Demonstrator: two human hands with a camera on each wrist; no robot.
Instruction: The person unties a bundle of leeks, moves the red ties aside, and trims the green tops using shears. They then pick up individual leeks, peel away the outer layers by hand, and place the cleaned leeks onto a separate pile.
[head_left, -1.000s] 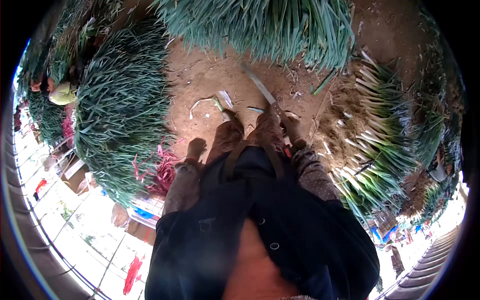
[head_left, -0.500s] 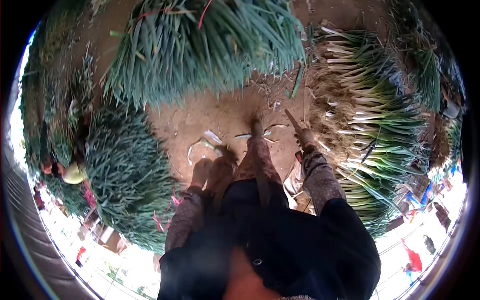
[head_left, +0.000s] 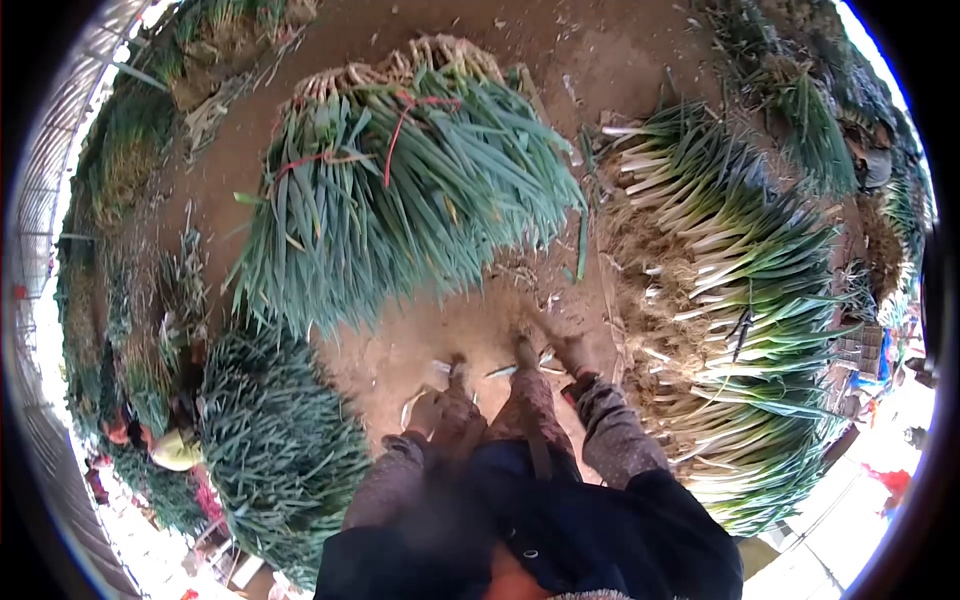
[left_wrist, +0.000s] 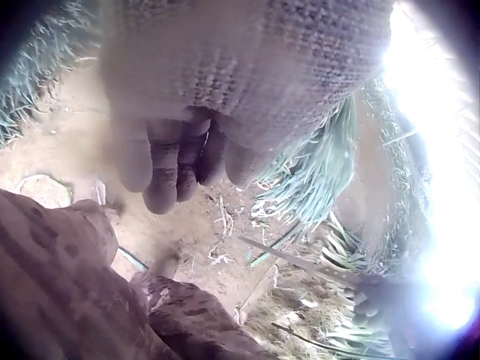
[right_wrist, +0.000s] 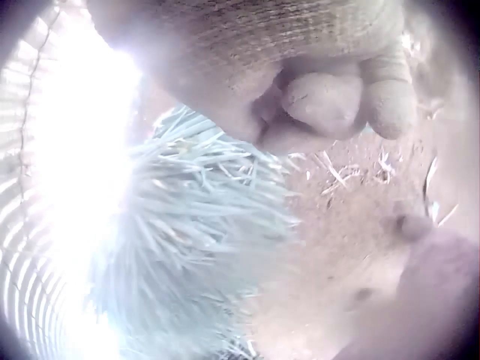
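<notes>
My gloved left hand (head_left: 424, 412) hangs beside the left leg. In the left wrist view its fingers (left_wrist: 161, 187) are loosely bent, with nothing held. My right hand (head_left: 574, 357), also gloved, is in front of the right leg and grips a long, thin-bladed knife (left_wrist: 300, 262), which points toward the legs in the left wrist view. The right wrist view shows curled fingers (right_wrist: 322, 101); the knife is hidden there. Ahead lies a large bundle of leeks (head_left: 420, 200) with red ties. To the right, a row of leeks (head_left: 720, 280) has its roots toward me.
A heap of green leaves (head_left: 280, 440) lies at the left. Bare soil (head_left: 390, 350) with leaf scraps lies around the feet. More leeks (head_left: 815, 130) stand far right, and a pale green rounded thing (head_left: 175, 450) is beside the left heap.
The head view has tilted up, so the tied leek bundle and its roots show more fully. The right hand swung out right with the knife, then back toward the legs. The left hand stays low.
</notes>
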